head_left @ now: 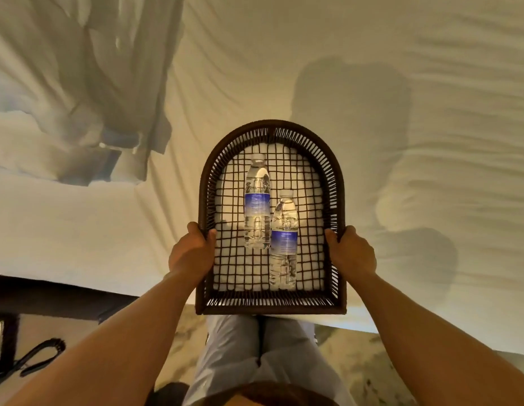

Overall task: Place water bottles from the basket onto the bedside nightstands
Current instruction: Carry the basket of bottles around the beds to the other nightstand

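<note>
White bed sheet lies under the dark woven basket. The left hand and right hand have fingers closed on its side rims, keeping it level so the 2 water bottles lying inside do not roll.

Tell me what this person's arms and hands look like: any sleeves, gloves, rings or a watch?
Both forearms are bare all the way to the bottom edge of the picture, with no sleeves in view. The left hand and the right hand wear no gloves. No watch, bracelet or ring shows on either wrist or on the fingers. Below, light grey trousers are visible.
</note>
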